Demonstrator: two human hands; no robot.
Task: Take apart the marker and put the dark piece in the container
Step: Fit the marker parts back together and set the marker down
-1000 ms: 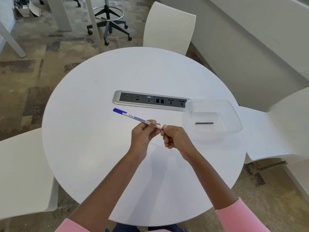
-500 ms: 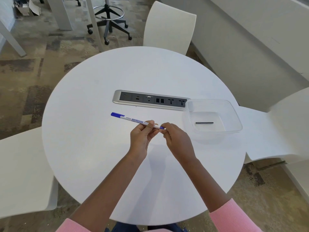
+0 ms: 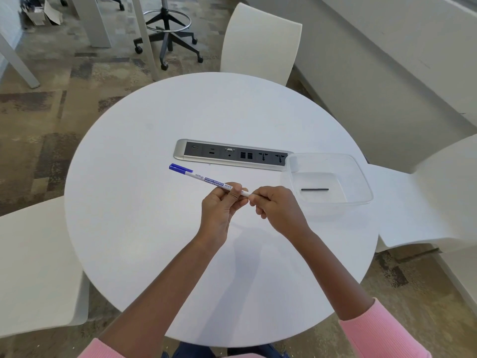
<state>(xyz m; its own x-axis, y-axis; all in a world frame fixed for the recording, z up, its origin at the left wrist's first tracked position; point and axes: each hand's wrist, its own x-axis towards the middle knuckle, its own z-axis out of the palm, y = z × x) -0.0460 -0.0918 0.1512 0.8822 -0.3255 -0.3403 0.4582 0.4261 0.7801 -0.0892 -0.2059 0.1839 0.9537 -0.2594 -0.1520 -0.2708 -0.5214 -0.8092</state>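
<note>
Left hand [image 3: 222,205] grips the marker [image 3: 206,180] mid-barrel, fingers curled round it, thumb on top. Right hand [image 3: 273,208] has its fingers curled in and pinches the marker's near end at the fingertips; what sits under them is hidden. Both hands are held above the table [image 3: 154,228], near its centre. The marker runs from the hands toward 10 o'clock, white printed barrel, blue cap [image 3: 179,168] on the far end, tilted, not lying on the tabletop. Container [image 3: 360,177]: one clear plastic tub, lid off, at 3 o'clock on the table, just beside the right hand, not touching it. Contents: one dark piece [image 3: 315,189], a thin straight stick lying flat on the tub floor, lengthwise 9-to-3. Socket panel [image 3: 232,153]: one, set in the tabletop at 12 o'clock from the hands, its right end behind the tub's corner. Count: one marker, one tub, one dark stick, one round white table. Three white chairs: 12 o'clock [image 3: 260,40], 3 o'clock [image 3: 438,197], 8 o'clock [image 3: 33,267]. One stool base [image 3: 167,34] on the carpet beyond. Pink sleeves on both arms.
</note>
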